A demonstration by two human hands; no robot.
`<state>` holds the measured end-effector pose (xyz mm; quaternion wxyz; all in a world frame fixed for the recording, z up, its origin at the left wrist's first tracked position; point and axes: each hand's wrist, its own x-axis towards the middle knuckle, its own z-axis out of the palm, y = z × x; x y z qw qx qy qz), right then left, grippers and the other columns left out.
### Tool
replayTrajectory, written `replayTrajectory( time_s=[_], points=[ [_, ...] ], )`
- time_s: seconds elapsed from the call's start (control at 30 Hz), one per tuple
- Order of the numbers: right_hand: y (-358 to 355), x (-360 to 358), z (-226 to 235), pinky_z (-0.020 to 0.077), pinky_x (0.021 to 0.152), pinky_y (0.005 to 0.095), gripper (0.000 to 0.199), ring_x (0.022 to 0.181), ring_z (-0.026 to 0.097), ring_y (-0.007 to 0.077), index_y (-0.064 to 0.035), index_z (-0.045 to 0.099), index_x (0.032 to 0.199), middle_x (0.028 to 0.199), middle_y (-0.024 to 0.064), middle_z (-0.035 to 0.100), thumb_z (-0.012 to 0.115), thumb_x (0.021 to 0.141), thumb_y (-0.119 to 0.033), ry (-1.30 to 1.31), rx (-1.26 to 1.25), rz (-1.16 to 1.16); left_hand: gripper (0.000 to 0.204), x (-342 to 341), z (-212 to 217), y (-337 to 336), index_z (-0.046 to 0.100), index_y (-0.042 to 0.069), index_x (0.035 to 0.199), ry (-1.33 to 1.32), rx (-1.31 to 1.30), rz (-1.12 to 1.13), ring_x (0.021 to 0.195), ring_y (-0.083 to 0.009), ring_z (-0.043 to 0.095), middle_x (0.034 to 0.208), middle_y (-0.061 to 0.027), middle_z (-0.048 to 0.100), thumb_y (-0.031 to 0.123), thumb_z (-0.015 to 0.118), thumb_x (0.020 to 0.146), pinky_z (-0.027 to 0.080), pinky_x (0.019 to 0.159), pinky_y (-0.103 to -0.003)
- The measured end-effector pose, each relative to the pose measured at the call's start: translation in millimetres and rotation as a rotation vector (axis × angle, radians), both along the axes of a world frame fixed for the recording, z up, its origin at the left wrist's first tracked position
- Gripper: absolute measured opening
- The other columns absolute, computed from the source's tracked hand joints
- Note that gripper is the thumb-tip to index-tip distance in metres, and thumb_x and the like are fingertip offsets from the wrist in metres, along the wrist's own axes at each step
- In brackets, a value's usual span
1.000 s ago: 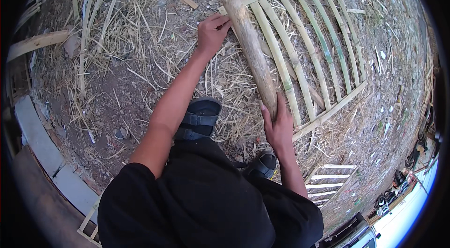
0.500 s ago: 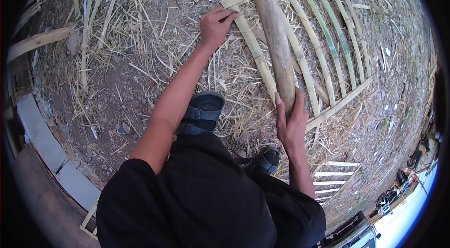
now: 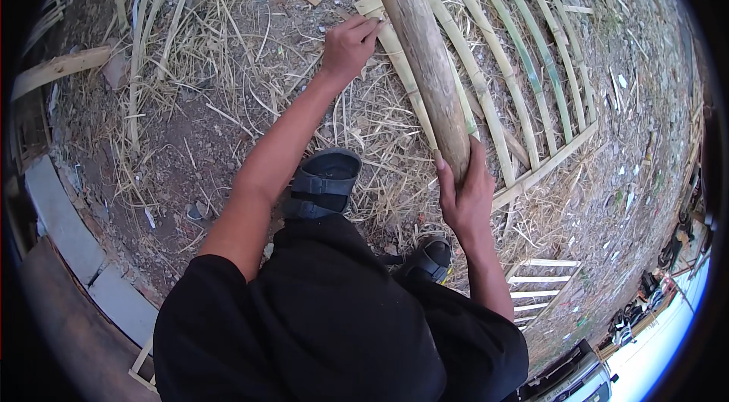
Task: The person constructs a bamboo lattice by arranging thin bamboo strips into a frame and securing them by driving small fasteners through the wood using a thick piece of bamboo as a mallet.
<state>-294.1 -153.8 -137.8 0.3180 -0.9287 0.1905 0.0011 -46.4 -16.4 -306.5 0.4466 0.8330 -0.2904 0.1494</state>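
A thick, rough wooden pole (image 3: 431, 60) slants up from my right hand (image 3: 465, 193), whose fingers and thumb wrap round its lower end. Its upper end runs out of the top of the picture. Beneath the pole lies a lattice of bamboo slats (image 3: 493, 64) on the ground, pale with some green strips, crossed by slats at two ends. My left hand (image 3: 351, 45) is closed in a pinch at the lattice's near-left corner, where a slat meets the crosspiece. What the fingertips hold is too small to make out.
Straw-like bamboo shavings (image 3: 235, 45) cover the ground. A smaller slatted frame (image 3: 543, 262) lies at the right. My sandalled feet (image 3: 326, 182) stand close to the lattice. At the left are a wooden plank (image 3: 64, 70) and grey blocks (image 3: 64, 212); a vehicle (image 3: 569, 379) shows lower right.
The pole's upper part has swung left, and my right hand has shifted slightly left with it. My left hand stays at the lattice corner.
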Motion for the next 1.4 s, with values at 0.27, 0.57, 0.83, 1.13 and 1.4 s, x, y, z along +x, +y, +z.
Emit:
replayTrajectory(
  time_s=[0.27,0.57,0.83,1.13,1.4],
  points=[
    [1.7,-6.3,-21.6,0.0519,0.062,0.0537,0.053,0.077,0.067,0.0494,0.0026,0.044,0.132,0.091,0.0331,0.065,0.066,0.097,-0.029,0.109,0.012,-0.004,0.006,-0.8,-6.6,-1.2,0.072,0.006,0.092,-0.11,0.059,-0.011,0.062,-0.0286,0.064,0.074,-0.0087,0.063,0.009,0.071,0.087,0.052,0.06,-0.041],
    [-7.0,-1.0,-28.4,0.0512,0.062,0.054,0.046,0.076,0.066,0.0506,0.0019,0.046,0.127,0.084,0.033,0.065,0.063,0.099,-0.03,0.183,0.043,-0.097,0.014,-5.1,-9.7,-3.1,0.071,0.001,0.102,-0.109,0.139,-0.003,0.068,-0.0307,0.065,0.078,-0.0118,0.063,0.008,0.068,0.09,0.053,0.066,-0.04],
    [-1.4,-2.9,-39.5,0.0509,0.062,0.0543,0.047,0.075,0.065,0.0522,0.0009,0.046,0.128,0.085,0.0328,0.065,0.065,0.098,-0.03,0.296,-0.013,-0.012,0.016,-2.2,-5.5,-2.4,0.072,0.0,0.102,-0.095,0.113,-0.03,0.067,-0.0307,0.065,0.078,-0.0118,0.064,0.008,0.068,0.09,0.053,0.064,-0.04],
    [3.9,-5.3,-21.0,0.0517,0.064,0.0538,0.05,0.078,0.066,0.0519,0.0011,0.042,0.133,0.086,0.0321,0.066,0.065,0.097,-0.025,-0.031,0.102,-0.043,0.015,-1.1,0.3,-3.5,0.074,0.002,0.102,-0.006,0.06,0.006,0.068,-0.0316,0.064,0.077,-0.0123,0.063,0.009,0.07,0.09,0.052,0.063,-0.041],
    [0.0,-1.4,-18.5,0.0511,0.063,0.0535,0.048,0.077,0.067,0.0496,0.0018,0.044,0.13,0.091,0.0315,0.066,0.065,0.098,-0.029,-0.007,0.137,-0.052,0.012,-3.6,-0.1,-2.8,0.074,0.002,0.098,0.064,-0.045,0.012,0.068,-0.0336,0.064,0.078,-0.0138,0.065,0.009,0.07,0.089,0.052,0.062,-0.042]
  ],
)
